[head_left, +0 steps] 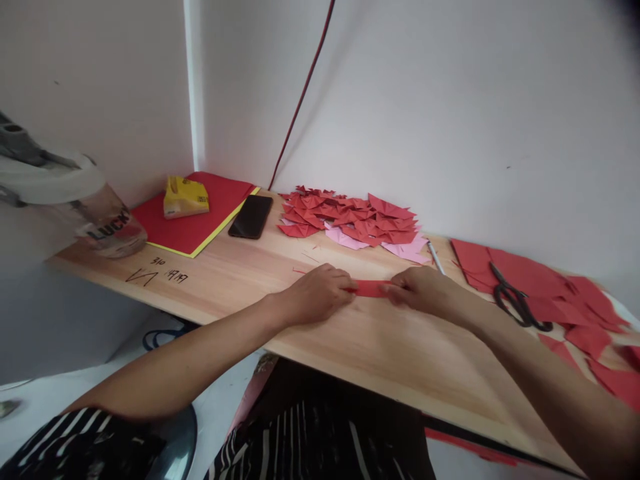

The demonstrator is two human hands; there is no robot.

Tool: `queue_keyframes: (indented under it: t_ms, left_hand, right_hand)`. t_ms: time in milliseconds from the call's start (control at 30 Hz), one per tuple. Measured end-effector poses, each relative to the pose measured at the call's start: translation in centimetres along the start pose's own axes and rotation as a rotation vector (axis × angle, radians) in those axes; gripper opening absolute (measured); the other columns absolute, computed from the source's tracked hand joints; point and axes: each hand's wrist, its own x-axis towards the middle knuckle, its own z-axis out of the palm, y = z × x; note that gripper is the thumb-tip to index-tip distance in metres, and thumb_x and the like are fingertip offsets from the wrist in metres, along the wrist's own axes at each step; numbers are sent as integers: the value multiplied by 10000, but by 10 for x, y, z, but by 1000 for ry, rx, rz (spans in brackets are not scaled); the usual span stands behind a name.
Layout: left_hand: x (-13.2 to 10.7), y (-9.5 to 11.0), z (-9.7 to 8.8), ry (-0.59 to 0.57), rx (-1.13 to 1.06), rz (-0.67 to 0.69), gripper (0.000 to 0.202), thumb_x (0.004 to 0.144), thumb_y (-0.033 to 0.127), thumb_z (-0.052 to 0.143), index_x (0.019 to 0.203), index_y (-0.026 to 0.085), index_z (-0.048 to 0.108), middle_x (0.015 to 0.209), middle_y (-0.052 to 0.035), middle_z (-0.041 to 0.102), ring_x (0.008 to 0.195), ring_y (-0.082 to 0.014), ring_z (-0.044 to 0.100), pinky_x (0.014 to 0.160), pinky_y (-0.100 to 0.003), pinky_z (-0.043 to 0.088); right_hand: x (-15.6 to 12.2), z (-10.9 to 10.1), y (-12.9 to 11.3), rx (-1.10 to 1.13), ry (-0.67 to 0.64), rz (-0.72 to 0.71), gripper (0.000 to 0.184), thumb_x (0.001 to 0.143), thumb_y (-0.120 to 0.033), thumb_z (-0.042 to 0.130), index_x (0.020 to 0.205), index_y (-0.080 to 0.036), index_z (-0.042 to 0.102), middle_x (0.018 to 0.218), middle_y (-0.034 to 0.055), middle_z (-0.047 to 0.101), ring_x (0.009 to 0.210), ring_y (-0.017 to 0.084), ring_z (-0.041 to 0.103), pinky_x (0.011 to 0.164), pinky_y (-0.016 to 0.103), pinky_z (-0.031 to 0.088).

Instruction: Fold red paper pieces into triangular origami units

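Observation:
A narrow folded strip of red paper [373, 288] lies stretched between my two hands, low over the wooden table. My left hand [320, 293] is closed on its left end, fingers curled. At the opposite end, my right hand [419, 290] pinches the strip between thumb and fingers. The ends of the strip are hidden under the fingers. Just behind my hands sits a pile of folded red and pink paper pieces [350, 217]. A white pen [435, 257] lies close behind my right hand.
On the right are red paper sheets [540, 273] with black-handled scissors [515, 303] on them. A dark phone [251, 217] lies beside red and yellow card sheets [220, 190] holding a yellow packet [186, 197]. A clear bottle [107, 217] stands at the left. A red cable [305, 93] runs along the wall.

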Motion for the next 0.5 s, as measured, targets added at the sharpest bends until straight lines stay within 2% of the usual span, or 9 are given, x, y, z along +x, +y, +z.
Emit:
queue_keyframes:
  t_ms: [33,67,133,200,267,367,500]
  left_hand:
    - [-1,0,0,1,3,10,263,961,197,446,936,164,705,1106,-67,687,1032,-193,590,860,-346,412]
    - [-1,0,1,-2,3,16,266,963,192,438,953,163,701,1105,-68,692,1041,-193,596,867,-349,411]
    - [-2,1,1,-19,1,15,257,956,179,438,966,159,694,1078,-74,703,1029,-190,612,873,-350,413]
    - [-2,2,0,-40,-2,4,233,936,152,454,968,149,685,1047,-80,711,1021,-186,623,890,-353,412]
    - [-3,3,-1,-48,-4,3,222,919,128,462,990,144,672,1069,-79,710,1072,-186,615,916,-361,406]
    - [-4,4,-3,-44,9,6,253,920,108,436,1032,157,658,1167,-74,684,1182,-181,568,933,-369,397]
    - [-6,4,-3,-46,41,-25,263,914,99,434,997,184,669,1134,-68,699,1104,-169,611,910,-347,411]
  right_hand:
    - [-5,6,-7,-2,137,-48,428,917,-407,366,721,-180,671,671,62,671,624,192,605,594,306,438]
    - [-10,15,-14,27,274,-101,406,930,-399,360,879,-177,697,856,86,719,774,214,654,696,326,481]
    - [-19,39,-28,27,462,-219,453,945,-375,348,1247,-148,598,1269,139,630,1152,253,591,947,387,457]
    - [-26,63,-37,-14,417,-313,558,955,-373,347,1450,-118,383,1465,155,451,1323,236,459,1055,412,398]
    - [-29,80,-40,-58,390,-313,629,955,-392,354,1495,-77,278,1526,178,335,1400,231,347,1109,439,343]
    - [-29,90,-33,-127,351,-242,639,958,-431,339,1495,-88,287,1542,169,293,1429,235,280,1140,474,286]
    - [-30,88,-15,-175,356,-155,656,963,-488,309,1490,-98,311,1550,144,278,1429,245,277,1147,474,274]
